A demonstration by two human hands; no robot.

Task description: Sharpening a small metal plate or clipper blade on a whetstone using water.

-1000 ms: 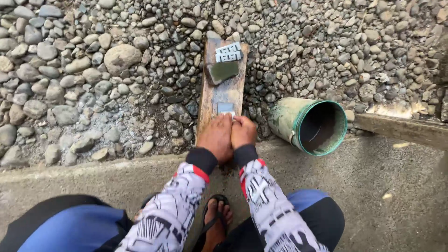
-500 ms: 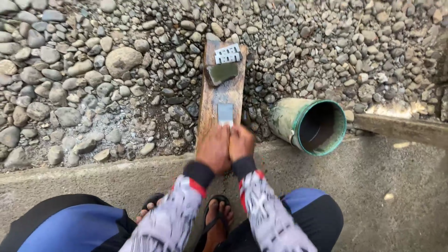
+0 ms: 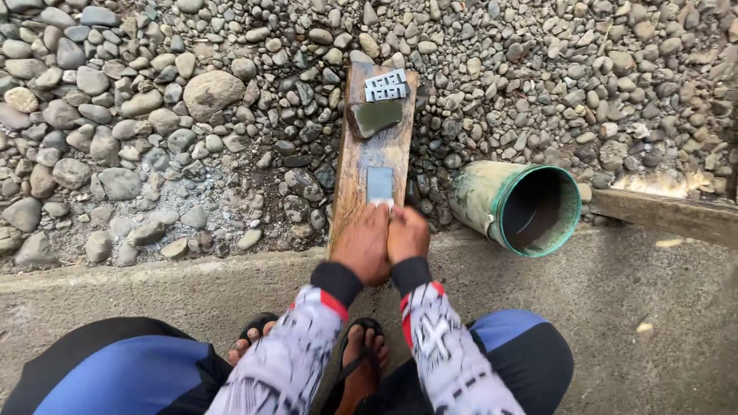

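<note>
Fingers of the left hand (image 3: 363, 244) and right hand (image 3: 406, 234) pressed together, flat on the wooden plank (image 3: 355, 173), touching the grey sharpening stone's (image 3: 380, 184) near end; a green bucket (image 3: 516, 206) lay right of the plank.

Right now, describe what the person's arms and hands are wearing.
Both hands, left hand and right hand, are bare, with no gloves. Each arm has a long white sleeve printed with dark patterns, a red band near the wrist, and a black cuff.
</note>
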